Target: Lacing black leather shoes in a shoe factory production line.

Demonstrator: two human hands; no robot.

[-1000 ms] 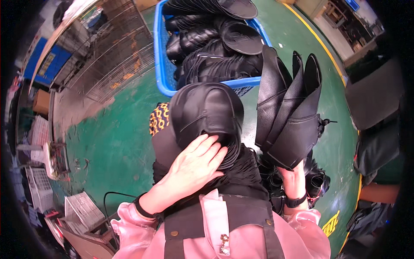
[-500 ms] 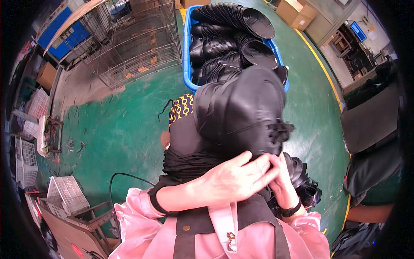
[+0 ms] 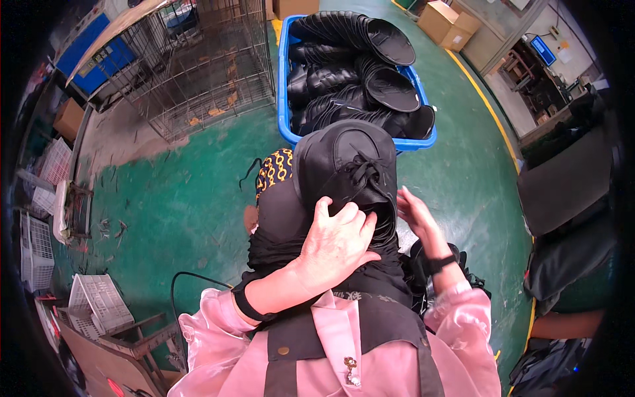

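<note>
A black shoe upper (image 3: 337, 159) with laces tied in a bow (image 3: 362, 173) lies on top of a stack of similar uppers over my lap, toe pointing away. My left hand (image 3: 335, 241), seen from the back, has its bent fingers hooked at the collar opening, thumb stuck out to the side; the fingertips are partly hidden. To the right of the upper, my right hand (image 3: 418, 215) is open with fingers stretched out, apart from it or barely touching. Under my left hand sits a bunch of black laces or cords (image 3: 268, 251).
Ahead stands a blue bin (image 3: 284, 99) filled with nested black uppers. A wire cage (image 3: 198, 79) is at far left, white plastic crates (image 3: 99, 301) at left, dark padded panels (image 3: 569, 178) at right. Patterned yellow-and-navy fabric (image 3: 275, 167) lies beside the stack.
The top upper has swung left and turned so its laces and opening face me. My right hand has let go and moved up its right side; my left hand has shifted left.
</note>
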